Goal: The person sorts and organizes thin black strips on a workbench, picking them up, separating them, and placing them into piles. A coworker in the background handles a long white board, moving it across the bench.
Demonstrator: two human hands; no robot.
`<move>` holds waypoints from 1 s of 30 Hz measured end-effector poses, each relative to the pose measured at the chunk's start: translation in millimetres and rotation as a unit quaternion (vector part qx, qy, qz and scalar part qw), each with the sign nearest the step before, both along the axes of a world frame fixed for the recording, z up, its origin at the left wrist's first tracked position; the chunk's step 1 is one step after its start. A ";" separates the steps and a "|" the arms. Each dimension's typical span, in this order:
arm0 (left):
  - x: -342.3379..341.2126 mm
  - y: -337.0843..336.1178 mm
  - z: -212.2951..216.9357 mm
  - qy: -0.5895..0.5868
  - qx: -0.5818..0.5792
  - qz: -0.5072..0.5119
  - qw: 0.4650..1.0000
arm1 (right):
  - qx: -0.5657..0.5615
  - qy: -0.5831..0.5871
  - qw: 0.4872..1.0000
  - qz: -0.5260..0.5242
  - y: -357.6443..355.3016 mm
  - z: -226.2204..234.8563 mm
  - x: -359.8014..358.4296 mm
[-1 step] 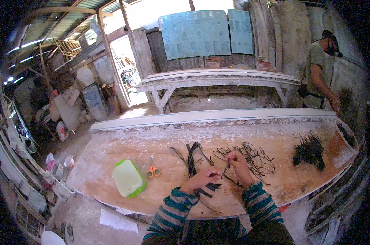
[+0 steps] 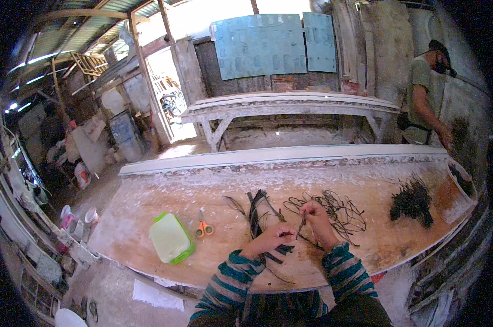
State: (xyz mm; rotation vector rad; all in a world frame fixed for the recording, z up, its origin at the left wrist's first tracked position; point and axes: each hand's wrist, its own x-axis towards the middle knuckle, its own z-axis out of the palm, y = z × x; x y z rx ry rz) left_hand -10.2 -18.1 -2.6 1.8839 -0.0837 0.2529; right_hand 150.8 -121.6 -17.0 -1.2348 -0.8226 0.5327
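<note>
Over the front of the wooden worktable, my left hand and my right hand are close together, with fingers pinched. A thin dark strip runs between them; its end at the left fingertips is too small to see clearly. Beside and partly under my left hand lies a bundle of flat black strips. Just beyond my right hand spreads a loose tangle of black cord loops. Orange-handled scissors lie farther left, next to a pale box with green clips.
A dense black clump of cords sits at the right, beside a tipped orange-brown bucket. A person stands there, one arm lowered toward the bucket. A long white board lines the table's far edge; a white bench stands behind.
</note>
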 end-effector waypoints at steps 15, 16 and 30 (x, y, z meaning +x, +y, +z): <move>1.6 -16.7 16.3 -0.080 0.039 0.086 0.992 | -0.009 -0.099 0.993 -0.058 9.4 -2.9 2.6; -0.1 -19.6 20.8 -0.073 0.037 0.090 0.993 | -0.016 -0.102 0.993 -0.066 8.0 -1.1 1.8; 4.8 29.3 0.4 -0.137 -0.046 0.387 0.910 | 0.004 -0.190 0.978 -0.082 6.6 -1.7 -4.8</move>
